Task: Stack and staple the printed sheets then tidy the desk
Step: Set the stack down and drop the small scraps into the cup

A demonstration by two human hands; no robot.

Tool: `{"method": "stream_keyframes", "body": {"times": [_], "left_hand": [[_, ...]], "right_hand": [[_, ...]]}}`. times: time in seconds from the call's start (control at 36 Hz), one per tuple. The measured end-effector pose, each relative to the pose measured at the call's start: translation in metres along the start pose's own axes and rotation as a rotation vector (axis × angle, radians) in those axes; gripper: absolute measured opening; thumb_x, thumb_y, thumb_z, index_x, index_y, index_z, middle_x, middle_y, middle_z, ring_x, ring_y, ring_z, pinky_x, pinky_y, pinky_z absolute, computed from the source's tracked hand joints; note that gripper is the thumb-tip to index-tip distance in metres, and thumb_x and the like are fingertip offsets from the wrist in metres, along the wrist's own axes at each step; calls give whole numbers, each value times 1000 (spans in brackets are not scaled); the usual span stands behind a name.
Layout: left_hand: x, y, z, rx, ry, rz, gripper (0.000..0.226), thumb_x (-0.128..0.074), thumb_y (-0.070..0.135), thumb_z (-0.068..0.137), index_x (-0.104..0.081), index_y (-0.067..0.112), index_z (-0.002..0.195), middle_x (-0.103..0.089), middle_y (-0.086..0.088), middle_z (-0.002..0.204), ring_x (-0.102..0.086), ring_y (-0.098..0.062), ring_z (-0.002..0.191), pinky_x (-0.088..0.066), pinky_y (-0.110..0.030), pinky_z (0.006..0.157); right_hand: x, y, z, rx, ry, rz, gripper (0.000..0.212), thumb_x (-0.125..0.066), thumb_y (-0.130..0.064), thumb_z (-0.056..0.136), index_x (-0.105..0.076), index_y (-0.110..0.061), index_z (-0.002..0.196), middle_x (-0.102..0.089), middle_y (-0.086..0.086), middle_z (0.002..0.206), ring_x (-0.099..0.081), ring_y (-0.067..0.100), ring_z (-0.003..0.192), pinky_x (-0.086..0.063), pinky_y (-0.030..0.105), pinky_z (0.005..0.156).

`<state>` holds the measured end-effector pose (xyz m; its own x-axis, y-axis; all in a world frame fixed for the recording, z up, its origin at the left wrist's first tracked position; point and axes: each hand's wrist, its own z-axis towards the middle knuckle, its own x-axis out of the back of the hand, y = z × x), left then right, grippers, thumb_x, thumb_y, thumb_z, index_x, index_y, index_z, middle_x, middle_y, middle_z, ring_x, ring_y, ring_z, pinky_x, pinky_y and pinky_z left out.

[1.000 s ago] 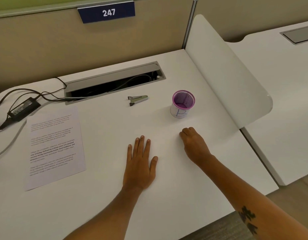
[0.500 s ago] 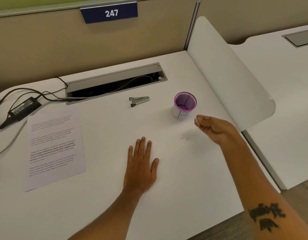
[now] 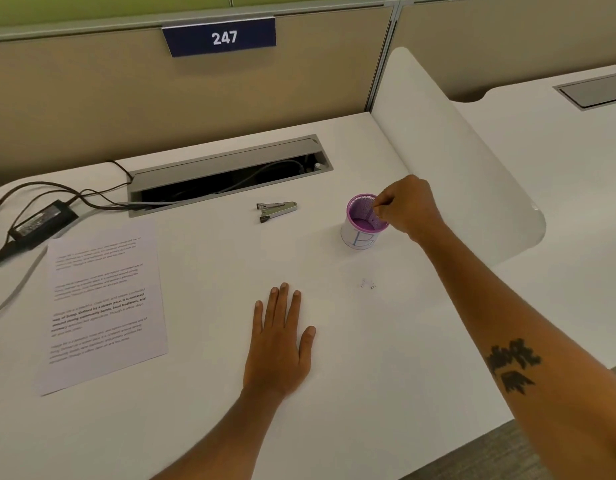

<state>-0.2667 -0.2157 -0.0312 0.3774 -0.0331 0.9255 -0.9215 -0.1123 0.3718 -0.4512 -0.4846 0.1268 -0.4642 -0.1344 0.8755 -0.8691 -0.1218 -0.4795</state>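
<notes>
One printed sheet (image 3: 104,303), one stapler (image 3: 277,211), one purple cup (image 3: 363,221) on desk (image 3: 202,393)

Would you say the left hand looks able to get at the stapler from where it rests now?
Probably yes. The left hand lies flat on the desk, and only bare desktop shows between it and the stapler beyond its fingertips. The right hand is off to the side at the purple cup.

Soft, even light and a slightly fuzzy picture.

The white desk (image 3: 202,403) looks bright with no strong glare. Shadows under the arms are pale and blurry. Straight lines bend near the edges. The words on the paper (image 3: 102,303) are too fuzzy to read.
</notes>
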Motion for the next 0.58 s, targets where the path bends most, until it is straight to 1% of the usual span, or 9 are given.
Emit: {"method": "stream_keyframes", "body": {"times": [0.11, 0.22, 0.31, 0.39, 0.44, 0.5, 0.58], "left_hand": [[0, 0, 0, -2, -4, -9, 70, -24, 51, 110, -6, 22, 171, 5, -1, 180, 9, -19, 167, -9, -52, 135], [0, 0, 0, -2, 0, -14, 70, -25, 51, 110, -7, 22, 171, 3, -2, 180, 8, -19, 167, -9, -52, 135], [0, 0, 0, 1, 1, -13, 70, -26, 51, 110, -7, 21, 171, 4, -2, 180, 8, -19, 167, -8, -52, 136], [-1, 0, 1, 0, 3, -13, 70, -27, 50, 110, -6, 22, 171, 4, -2, 180, 8, -19, 167, -7, -51, 136], [-1, -1, 1, 0, 2, -14, 70, -26, 50, 110, -6, 22, 171, 4, -1, 180, 9, -19, 167, -7, -51, 136], [-1, -1, 1, 0, 0, -10, 70, -26, 51, 110, -5, 22, 171, 5, -2, 180, 9, -18, 166, -7, -51, 136], [-2, -1, 0, -2, 1, -8, 70, -26, 51, 110, -6, 22, 171, 5, -1, 180, 10, -18, 166, -7, -52, 136]], "right_hand": [[-3, -7, 2, 42, -42, -147, 17, -75, -1, 80, -85, -7, 94, -81, 11, 94, -74, 28, 88, -63, 39, 83], [-3, -10, 3, 82, -83, -202, 15, -83, -9, 82, -85, -9, 97, -81, 9, 100, -72, 28, 95, -62, 38, 86], [-4, -10, 3, 113, -89, -245, 15, -77, -5, 84, -84, -8, 96, -80, 12, 101, -72, 30, 96, -62, 41, 87], [-4, -10, 0, 139, -67, -229, 18, -79, -5, 83, -85, -9, 100, -80, 10, 105, -71, 30, 100, -61, 38, 87], [-5, -10, -1, 138, -21, -188, 17, -82, -6, 79, -85, -11, 95, -80, 9, 101, -72, 28, 96, -59, 34, 82], [-5, -10, -3, 148, 18, -153, 15, -81, -3, 76, -83, -10, 89, -80, 9, 94, -72, 28, 91, -59, 34, 79], [-6, -8, -3, 153, 9, -130, 18, -76, 3, 78, -83, -7, 91, -80, 11, 94, -73, 30, 90, -61, 38, 82]]}}
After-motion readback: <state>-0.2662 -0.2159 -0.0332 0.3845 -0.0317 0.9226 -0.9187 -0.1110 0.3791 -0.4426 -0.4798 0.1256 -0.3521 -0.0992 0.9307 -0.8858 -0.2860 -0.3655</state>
